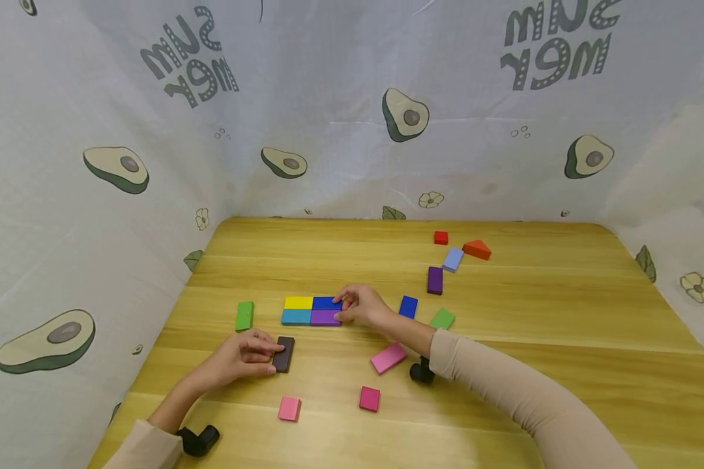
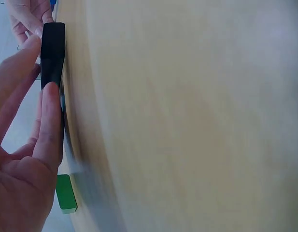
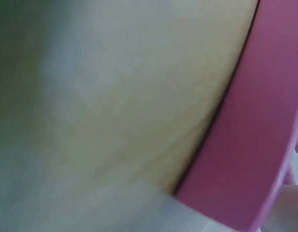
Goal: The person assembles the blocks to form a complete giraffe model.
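In the head view my left hand (image 1: 249, 354) pinches a dark brown rectangular block (image 1: 284, 355) between thumb and fingers; the left wrist view shows this block (image 2: 53, 53) edge-on. My right hand (image 1: 360, 306) has its thumb and forefinger at the right end of a four-block rectangle. There the forefinger meets the blue block (image 1: 324, 303) and the thumb the purple block (image 1: 325, 317). Yellow (image 1: 298, 302) and light-blue (image 1: 296, 317) blocks make up the rectangle's left half. Beyond the left hand lies a green block (image 1: 244, 316).
Pink (image 1: 388, 358), magenta (image 1: 369, 398) and salmon (image 1: 289, 409) blocks lie nearer me. Another blue block (image 1: 408, 307) and a light-green one (image 1: 442, 318) sit beside the right forearm. Farther back are dark purple (image 1: 435, 280), pale blue (image 1: 454, 259), red (image 1: 441, 238) and orange triangular (image 1: 477, 249) blocks.
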The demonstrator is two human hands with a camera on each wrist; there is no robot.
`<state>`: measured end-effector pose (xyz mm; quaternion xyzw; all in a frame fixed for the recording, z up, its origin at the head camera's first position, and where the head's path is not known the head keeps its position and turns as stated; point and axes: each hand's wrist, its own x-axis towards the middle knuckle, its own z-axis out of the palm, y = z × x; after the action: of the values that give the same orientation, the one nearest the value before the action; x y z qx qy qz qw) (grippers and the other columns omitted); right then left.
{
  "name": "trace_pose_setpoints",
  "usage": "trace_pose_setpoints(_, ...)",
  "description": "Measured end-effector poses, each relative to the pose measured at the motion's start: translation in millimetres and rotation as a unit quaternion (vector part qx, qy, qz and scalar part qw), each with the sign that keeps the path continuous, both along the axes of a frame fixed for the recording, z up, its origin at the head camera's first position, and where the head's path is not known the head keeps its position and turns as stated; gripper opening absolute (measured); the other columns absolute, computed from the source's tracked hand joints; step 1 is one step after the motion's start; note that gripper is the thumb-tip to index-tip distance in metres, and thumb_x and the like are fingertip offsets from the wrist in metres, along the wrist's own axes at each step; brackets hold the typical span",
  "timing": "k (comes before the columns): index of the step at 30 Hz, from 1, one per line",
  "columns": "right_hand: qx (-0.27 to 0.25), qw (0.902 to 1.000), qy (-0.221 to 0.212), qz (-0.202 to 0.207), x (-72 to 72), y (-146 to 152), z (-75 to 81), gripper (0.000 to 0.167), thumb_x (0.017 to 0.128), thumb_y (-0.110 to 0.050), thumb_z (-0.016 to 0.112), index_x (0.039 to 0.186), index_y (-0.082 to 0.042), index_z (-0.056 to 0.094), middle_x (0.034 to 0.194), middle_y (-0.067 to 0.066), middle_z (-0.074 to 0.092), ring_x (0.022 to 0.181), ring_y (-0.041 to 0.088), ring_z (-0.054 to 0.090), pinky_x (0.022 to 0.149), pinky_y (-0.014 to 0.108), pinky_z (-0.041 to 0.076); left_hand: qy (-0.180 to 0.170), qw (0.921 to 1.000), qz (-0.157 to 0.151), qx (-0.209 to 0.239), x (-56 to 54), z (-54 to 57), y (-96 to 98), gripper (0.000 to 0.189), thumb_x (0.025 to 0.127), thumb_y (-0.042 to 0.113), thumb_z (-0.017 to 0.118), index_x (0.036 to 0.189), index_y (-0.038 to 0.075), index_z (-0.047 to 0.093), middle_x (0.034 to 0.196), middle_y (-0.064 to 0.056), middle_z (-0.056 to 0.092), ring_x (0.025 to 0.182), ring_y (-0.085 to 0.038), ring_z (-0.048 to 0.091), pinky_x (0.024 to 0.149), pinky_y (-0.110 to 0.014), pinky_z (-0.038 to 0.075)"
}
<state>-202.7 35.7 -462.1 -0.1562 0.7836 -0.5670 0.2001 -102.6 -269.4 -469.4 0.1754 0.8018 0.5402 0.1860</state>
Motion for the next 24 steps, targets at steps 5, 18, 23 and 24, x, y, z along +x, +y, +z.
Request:
trace_pose_setpoints(5, -0.002, 1.0, 0.0, 0.0, 1.6, 0.0, 2.0, 0.028, 0.081, 0.006, 0.079, 0.108, 0.007, 0.069, 0.076, 0.007, 0.058, 0.064, 0.014, 0.053, 0.059, 0.024, 0.049, -0.005, 1.0, -0.003, -0.006, 1.0, 0.1, 0.0, 0.037, 0.084, 0.007, 0.08, 0.119, -0.003, 0.071, 0.119, -0.02, 0.055, 0.106, -0.026, 0.061, 0.088, -0.029, 0.055)
trace_pose_setpoints(18, 0.004, 1.0, -0.003, -0.006, -0.4, -1.8, 1.1, 0.028, 0.081, 0.006, 0.079, 0.108, 0.006, 0.069, 0.077, 0.009, 0.058, 0.065, 0.015, 0.053, 0.058, 0.025, 0.05, -0.011, 0.9999, 0.004, -0.006, -1.7, -0.1, -2.2, 0.035, 0.086, 0.006, 0.078, 0.12, -0.001, 0.071, 0.121, -0.02, 0.055, 0.112, -0.036, 0.057, 0.087, -0.029, 0.055)
trace_pose_setpoints(23, 0.009, 0.9999, -0.003, -0.009, -0.5, -1.8, 0.8, 0.028, 0.081, 0.005, 0.079, 0.107, 0.005, 0.07, 0.077, 0.009, 0.059, 0.066, 0.015, 0.053, 0.058, 0.024, 0.048, 0.014, 0.9993, 0.015, -0.033, -3.3, -0.6, -2.6, 0.035, 0.086, 0.011, 0.079, 0.119, 0.002, 0.073, 0.119, -0.017, 0.059, 0.111, -0.035, 0.057, 0.086, -0.027, 0.056)
trace_pose_setpoints(24, 0.011, 0.9999, -0.002, -0.009, -0.4, -1.8, 1.1, 0.028, 0.081, 0.005, 0.079, 0.107, 0.005, 0.07, 0.077, 0.009, 0.059, 0.066, 0.015, 0.053, 0.058, 0.024, 0.048, 0.02, 0.9988, 0.017, -0.042, -3.6, -0.6, -2.7, 0.035, 0.086, 0.012, 0.08, 0.118, 0.003, 0.074, 0.118, -0.016, 0.06, 0.11, -0.033, 0.057, 0.085, -0.026, 0.056)
